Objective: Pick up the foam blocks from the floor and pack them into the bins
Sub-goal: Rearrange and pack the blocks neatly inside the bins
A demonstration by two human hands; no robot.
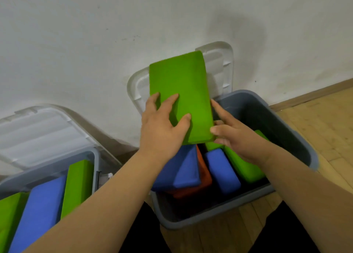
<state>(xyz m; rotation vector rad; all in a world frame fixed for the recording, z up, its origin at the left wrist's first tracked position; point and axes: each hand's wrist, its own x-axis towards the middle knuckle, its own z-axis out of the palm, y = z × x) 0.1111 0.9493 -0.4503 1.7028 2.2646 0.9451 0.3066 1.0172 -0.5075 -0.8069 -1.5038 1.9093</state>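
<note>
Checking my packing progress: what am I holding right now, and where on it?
A green foam block, at its lower end: the left hand holds the left edge, the right hand pinches the right corner.

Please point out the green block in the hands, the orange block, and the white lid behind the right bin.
Held green block (183, 84): head view, middle of its broad face.
Orange block (204, 174): head view, its exposed narrow side.
White lid (219, 61): head view, ribbed upper right part.

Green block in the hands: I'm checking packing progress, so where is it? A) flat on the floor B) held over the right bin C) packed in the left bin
B: the left hand and right hand hold the green block above the right bin.
</note>
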